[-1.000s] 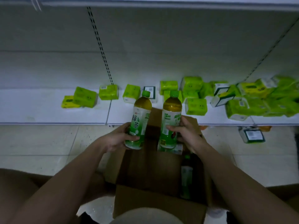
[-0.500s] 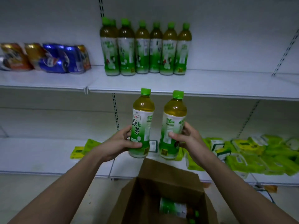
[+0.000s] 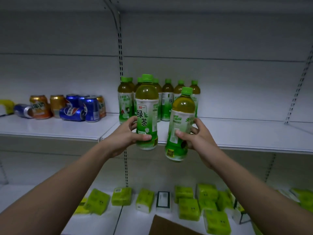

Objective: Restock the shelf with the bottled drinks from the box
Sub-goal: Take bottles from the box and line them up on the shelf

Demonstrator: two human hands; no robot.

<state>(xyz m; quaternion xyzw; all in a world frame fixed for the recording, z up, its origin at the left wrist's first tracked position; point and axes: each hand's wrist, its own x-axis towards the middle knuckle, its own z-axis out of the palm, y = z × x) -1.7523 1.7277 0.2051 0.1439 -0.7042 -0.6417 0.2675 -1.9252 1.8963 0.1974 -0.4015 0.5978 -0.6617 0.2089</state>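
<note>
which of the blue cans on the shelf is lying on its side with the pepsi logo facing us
The front blue can, lying flat before the upright blue cans. The other toppled can, far left, shows no logo.

The two held bottles (image 3: 147, 114) (image 3: 181, 126) are clear glossy plastic with shiny printed film labels and ridged matt green plastic caps (image 3: 147, 77). The shelf (image 3: 245, 133) is smooth white painted metal with a soft sheen. The cans (image 3: 72, 107) look like glossy printed metal. The green packs (image 3: 188, 209) below wear thin shiny plastic wrap. The box flap (image 3: 167, 226) is matt brown cardboard.
</note>
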